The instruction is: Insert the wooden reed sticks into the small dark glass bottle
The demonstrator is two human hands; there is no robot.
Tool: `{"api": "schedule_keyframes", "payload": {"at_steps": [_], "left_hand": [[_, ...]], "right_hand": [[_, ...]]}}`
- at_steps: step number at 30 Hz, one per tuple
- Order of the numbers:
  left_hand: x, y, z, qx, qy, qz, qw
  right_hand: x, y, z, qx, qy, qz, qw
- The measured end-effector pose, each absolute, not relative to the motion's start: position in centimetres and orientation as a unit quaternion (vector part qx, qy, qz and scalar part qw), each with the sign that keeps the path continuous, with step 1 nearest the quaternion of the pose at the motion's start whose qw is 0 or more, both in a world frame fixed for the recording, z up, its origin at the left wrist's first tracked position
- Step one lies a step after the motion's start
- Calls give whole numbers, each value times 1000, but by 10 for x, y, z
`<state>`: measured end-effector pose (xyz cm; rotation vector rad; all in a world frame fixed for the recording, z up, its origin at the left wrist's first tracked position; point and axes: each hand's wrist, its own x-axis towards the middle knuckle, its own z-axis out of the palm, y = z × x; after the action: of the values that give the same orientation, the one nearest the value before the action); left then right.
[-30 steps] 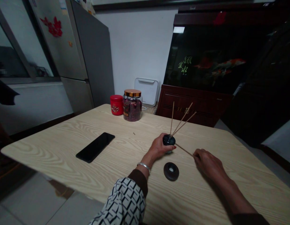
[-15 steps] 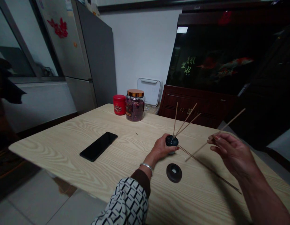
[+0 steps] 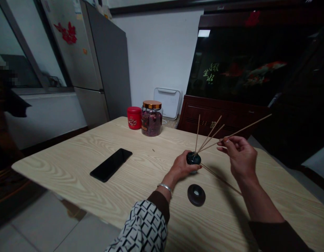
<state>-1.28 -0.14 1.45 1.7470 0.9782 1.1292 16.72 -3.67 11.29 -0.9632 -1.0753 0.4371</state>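
My left hand (image 3: 183, 163) is wrapped round a small dark glass diffuser bottle (image 3: 193, 158) standing on the table. Several thin reed sticks (image 3: 208, 134) fan up out of its mouth. Pinched in my right hand (image 3: 239, 150) is another reed stick (image 3: 249, 127), slanted, with its lower end at or close to the bottle's mouth; I cannot tell whether it is inside. A loose stick (image 3: 222, 180) lies on the table to the right of the bottle, partly behind my right wrist. Nearer to me lies a round dark lid (image 3: 196, 195) with a pale centre.
On the wood-grain table (image 3: 141, 182) a black phone (image 3: 111, 164) lies to the left. At the back stand a red canister (image 3: 134, 118) and a jar with a copper-coloured lid (image 3: 151, 120). A dark fish tank (image 3: 235, 66) and a fridge (image 3: 109, 59) are beyond the table.
My right hand has moved left and up, bringing the lower end of its stick from over the table to the bottle's mouth. My left hand still holds the bottle.
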Motion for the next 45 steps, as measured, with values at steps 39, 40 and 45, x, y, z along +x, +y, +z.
{"api": "schedule_keyframes", "payload": {"at_steps": [39, 40, 45], "left_hand": [[-11, 2, 9, 688, 387, 453, 414], [-11, 2, 9, 688, 387, 453, 415], [-11, 2, 10, 685, 394, 450, 416]], "right_hand": [[232, -102, 32, -706, -702, -48, 78], [231, -101, 34, -709, -699, -44, 78], [234, -99, 38, -705, -702, -7, 100]]}}
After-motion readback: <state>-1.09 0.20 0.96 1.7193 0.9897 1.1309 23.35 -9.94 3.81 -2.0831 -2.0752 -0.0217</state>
